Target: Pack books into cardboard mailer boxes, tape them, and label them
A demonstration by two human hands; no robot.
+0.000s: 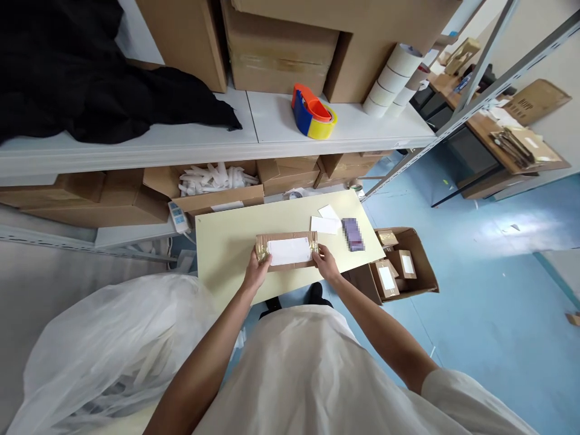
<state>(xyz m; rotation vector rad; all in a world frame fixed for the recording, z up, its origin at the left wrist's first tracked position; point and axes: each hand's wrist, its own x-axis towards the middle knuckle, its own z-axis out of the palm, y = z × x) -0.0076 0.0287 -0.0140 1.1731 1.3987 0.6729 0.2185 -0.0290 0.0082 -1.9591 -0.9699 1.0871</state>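
Between my two hands is a long brown cardboard box with clear tape at both ends and a white label on its top face. My left hand grips its left end, thumb on the upper side. At the opposite end, my right hand is closed on the taped corner. The box is over the pale yellow table; whether it touches the surface I cannot tell. Just beyond it lie white paper slips and a purple, blurred-out item.
An open carton holding labelled parcels stands right of the table. Behind, a shelf carries a tape dispenser, label rolls and black cloth. A large translucent plastic bag is at the lower left.
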